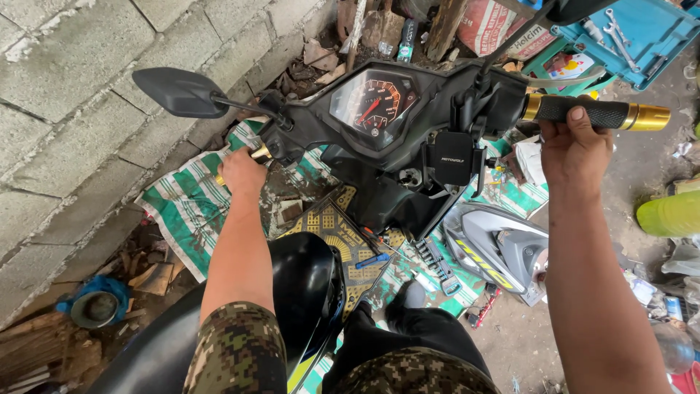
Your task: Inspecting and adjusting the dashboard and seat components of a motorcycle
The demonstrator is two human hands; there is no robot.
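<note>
up and to the right of the speedometer [373, 102], an open teal toolbox [642, 33] holds loose wrenches [614, 28]. the scooter handlebar [408, 109] is black plastic around that gauge, with a mirror [179, 91] far to its left. the right hand [574, 146] is wrapped closed around the black grip [592, 113] with gold ends, right of the gauge. the left hand [242, 171] is closed on the gold-tipped left grip [257, 153], lower left of it.
</note>
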